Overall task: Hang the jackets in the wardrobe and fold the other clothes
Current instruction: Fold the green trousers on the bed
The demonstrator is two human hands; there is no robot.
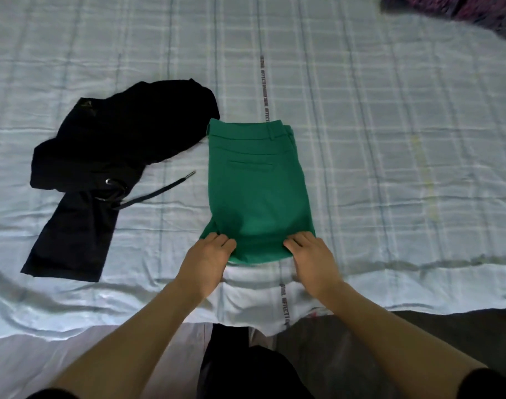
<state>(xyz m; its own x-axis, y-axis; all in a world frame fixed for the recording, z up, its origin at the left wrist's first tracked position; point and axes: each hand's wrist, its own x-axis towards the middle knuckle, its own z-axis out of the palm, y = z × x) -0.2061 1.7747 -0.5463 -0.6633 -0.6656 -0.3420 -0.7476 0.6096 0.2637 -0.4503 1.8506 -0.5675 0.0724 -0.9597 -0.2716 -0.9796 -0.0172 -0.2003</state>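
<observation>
Folded green trousers (257, 191) lie centre frame on the pale blue checked bed sheet (390, 139), waistband at the far end, fold edge nearest me.

My left hand (210, 256) sits on the lower-left corner of that near edge, right hand (309, 251) on the lower-right corner. On both, the fingers curl over the hem with cloth bunched under the tips, so I judge each grip is pinching the green fabric, not just pressing it flat. A grip at each corner keeps the edge square, likely for lifting it toward the waistband for another fold.

Crumpled black garment with a drawstring (116, 156) lies left of centre, unfolded, its upper part just beside the trousers' waistband corner; can't tell if they touch. The cord trails toward the trousers but stops short.

Dark purple patterned cloth (453, 10) is in the upper right corner, well apart, mostly cut off.

No wardrobe or hanger in view. I judge the task is part way: the trousers are nearly folded, the black piece is untouched.
</observation>
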